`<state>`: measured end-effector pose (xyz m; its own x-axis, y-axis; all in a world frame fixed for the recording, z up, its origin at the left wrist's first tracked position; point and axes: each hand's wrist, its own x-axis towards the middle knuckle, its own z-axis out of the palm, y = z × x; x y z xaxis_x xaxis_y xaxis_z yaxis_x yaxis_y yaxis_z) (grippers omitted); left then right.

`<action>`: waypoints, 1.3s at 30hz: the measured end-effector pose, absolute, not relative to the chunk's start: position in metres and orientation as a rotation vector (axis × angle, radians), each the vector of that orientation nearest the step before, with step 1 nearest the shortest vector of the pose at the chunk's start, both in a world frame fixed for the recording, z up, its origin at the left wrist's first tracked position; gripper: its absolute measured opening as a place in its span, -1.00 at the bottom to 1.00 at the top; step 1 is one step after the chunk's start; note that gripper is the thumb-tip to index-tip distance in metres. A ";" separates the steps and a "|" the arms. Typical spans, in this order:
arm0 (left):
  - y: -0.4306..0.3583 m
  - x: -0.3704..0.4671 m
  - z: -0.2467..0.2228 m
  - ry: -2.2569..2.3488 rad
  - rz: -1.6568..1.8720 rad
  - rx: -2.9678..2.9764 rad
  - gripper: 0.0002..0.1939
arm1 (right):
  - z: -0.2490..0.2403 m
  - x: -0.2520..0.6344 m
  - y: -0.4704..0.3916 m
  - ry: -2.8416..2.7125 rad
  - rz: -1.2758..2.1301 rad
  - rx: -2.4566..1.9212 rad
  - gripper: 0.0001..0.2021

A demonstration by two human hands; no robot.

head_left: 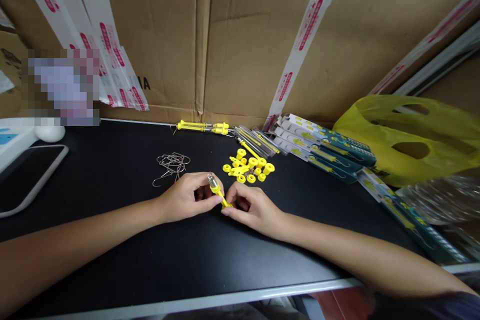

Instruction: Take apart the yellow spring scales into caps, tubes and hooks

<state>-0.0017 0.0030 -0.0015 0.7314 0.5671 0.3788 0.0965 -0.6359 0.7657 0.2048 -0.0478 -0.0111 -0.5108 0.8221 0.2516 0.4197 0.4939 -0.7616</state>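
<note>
Between both hands, over the black table [180, 265], is a yellow rod-like piece [216, 189] with a silver metal cylinder at its upper end. My left hand [191, 195] pinches it near the middle, thumb below the metal part. The fingertips of my right hand [253, 207] close on its lower yellow end. Just beyond the right hand lie loose yellow plastic parts [261, 164] and a small dark spring. Bent metal wire hooks [172, 164] lie beyond my left hand. Farther back rest finished-looking yellow rods [191, 125] with metal hooks.
Clear packets of springs [258, 141] lie behind the yellow parts. Printed green-and-white boxes [322, 147] and a yellow plastic bag [420, 140] stand at the right. A phone [30, 175] lies at the left. Large cardboard [240, 35] stands along the back edge.
</note>
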 end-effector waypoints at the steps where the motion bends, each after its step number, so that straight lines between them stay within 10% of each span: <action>1: 0.003 -0.002 -0.001 0.502 0.793 2.169 -0.92 | -0.010 0.205 -0.048 -2.147 0.832 -1.025 -0.81; 39: 0.005 0.001 -0.002 0.649 0.778 1.935 -0.74 | 0.011 0.220 0.016 -2.527 -0.405 -1.349 -0.86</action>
<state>0.0008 0.0046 -0.0017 0.6611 0.7060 0.2539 0.1237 -0.4363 0.8913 0.2196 0.0157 0.0108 -0.5409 0.7678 0.3435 0.8366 0.5330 0.1261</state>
